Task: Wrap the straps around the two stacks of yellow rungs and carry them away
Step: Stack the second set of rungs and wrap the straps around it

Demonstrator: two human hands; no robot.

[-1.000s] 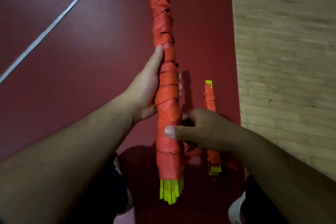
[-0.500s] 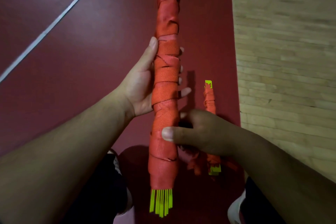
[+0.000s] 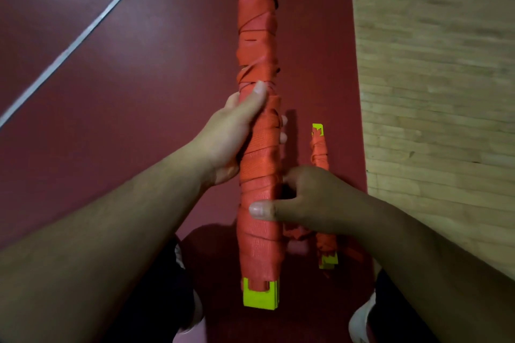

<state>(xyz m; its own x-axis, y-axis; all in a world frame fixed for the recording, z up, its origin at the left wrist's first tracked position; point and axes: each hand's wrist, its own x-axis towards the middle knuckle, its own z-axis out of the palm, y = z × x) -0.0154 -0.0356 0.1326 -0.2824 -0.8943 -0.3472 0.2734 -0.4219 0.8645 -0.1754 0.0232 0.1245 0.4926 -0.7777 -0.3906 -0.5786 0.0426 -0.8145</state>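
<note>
I hold a long stack of yellow rungs wound in orange strap, the first bundle (image 3: 257,44), out in front of me, raised above the floor. Its yellow end (image 3: 260,296) shows at the bottom, flat face toward me. My left hand (image 3: 231,136) grips the bundle's middle from the left, thumb along its front. My right hand (image 3: 309,200) grips it lower from the right, thumb across the strap. A second strap-wrapped stack, the second bundle (image 3: 320,150), lies on the floor to the right, partly hidden behind my right hand, yellow ends showing.
I stand on a dark red court floor (image 3: 139,92) with white lines (image 3: 75,44) at the left. Light wooden flooring (image 3: 446,78) begins on the right. My shoes (image 3: 359,320) show at the bottom edge.
The bundle in my hands has turned about its length, so its yellow end shows a flat face instead of thin edges. It also shifted away from me. My left hand regripped it.
</note>
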